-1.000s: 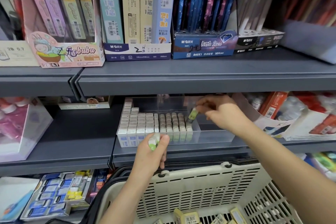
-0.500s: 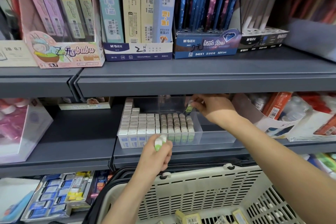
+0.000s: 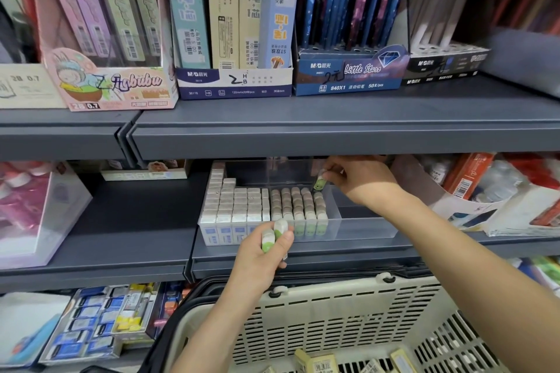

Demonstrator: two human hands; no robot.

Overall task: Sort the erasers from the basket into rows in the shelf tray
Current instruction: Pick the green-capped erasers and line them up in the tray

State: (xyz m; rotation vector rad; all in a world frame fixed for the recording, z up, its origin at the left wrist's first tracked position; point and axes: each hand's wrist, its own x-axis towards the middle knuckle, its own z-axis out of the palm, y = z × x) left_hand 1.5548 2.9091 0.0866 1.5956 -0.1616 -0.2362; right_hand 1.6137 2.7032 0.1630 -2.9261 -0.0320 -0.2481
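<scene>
A clear shelf tray (image 3: 368,225) on the middle shelf holds rows of white-and-blue erasers (image 3: 233,206) on its left and rows of green-sleeved erasers (image 3: 298,206) in the middle. My right hand (image 3: 360,177) reaches to the back of the tray and pinches one green-sleeved eraser (image 3: 319,183) just behind the rightmost green row. In front of the tray, my left hand (image 3: 263,254) grips two green-sleeved erasers (image 3: 274,235). The beige slotted basket (image 3: 348,315) below holds several loose yellow-wrapped erasers (image 3: 318,362).
The tray's right compartment (image 3: 363,206) holds nothing. The upper shelf's edge (image 3: 333,136) hangs low over the tray. Packaged goods (image 3: 491,191) crowd the right, a clear box with pink items (image 3: 33,209) the left. Boxed stationery (image 3: 100,321) fills the lower shelf.
My right hand has carried its eraser from above the front of the green rows back to the rear of the tray. My left hand rose slightly toward the tray front.
</scene>
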